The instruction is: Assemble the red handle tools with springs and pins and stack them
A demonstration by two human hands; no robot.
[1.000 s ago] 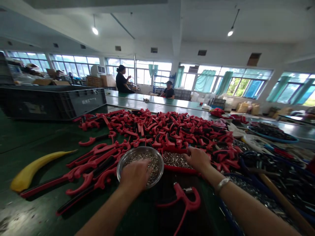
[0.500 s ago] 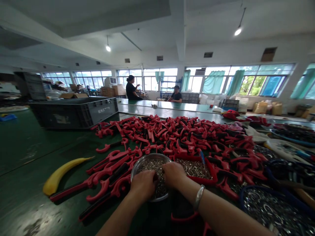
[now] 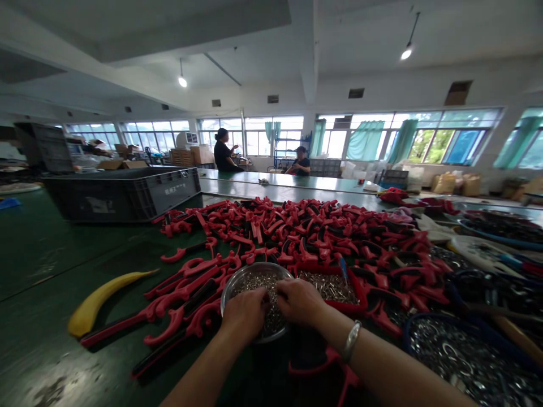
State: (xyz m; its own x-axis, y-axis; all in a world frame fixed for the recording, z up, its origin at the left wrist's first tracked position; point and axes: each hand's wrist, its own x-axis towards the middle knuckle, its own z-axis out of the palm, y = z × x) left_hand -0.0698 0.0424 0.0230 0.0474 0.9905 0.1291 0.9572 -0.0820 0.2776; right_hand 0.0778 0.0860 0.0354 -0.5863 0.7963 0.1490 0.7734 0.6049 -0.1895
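Note:
My left hand [image 3: 245, 315] and my right hand [image 3: 299, 301] are both at a round steel bowl [image 3: 257, 273] heaped with small metal parts [image 3: 271, 316]. My fingers are down among the parts, and my hands hide whether they hold any. The bowl's near side is hidden behind my hands. Just beyond my right hand lies a red tray [image 3: 326, 286] of similar metal parts. A large heap of red-and-black tool handles [image 3: 288, 232] spreads behind both, and several more [image 3: 182, 299] lie left of the bowl. A silver bangle [image 3: 352, 341] circles my right wrist.
A curved yellow object [image 3: 102, 299] lies on the green bench [image 3: 51, 271] at left. A grey plastic crate [image 3: 121, 195] stands beyond it. At right is a blue basket of metal rings [image 3: 460, 356]. Two co-workers [image 3: 224, 151] sit at a far bench.
My right hand has moved from the red tray to the steel bowl, next to my left hand. The view has swung, shifting the bowl and heap toward the right.

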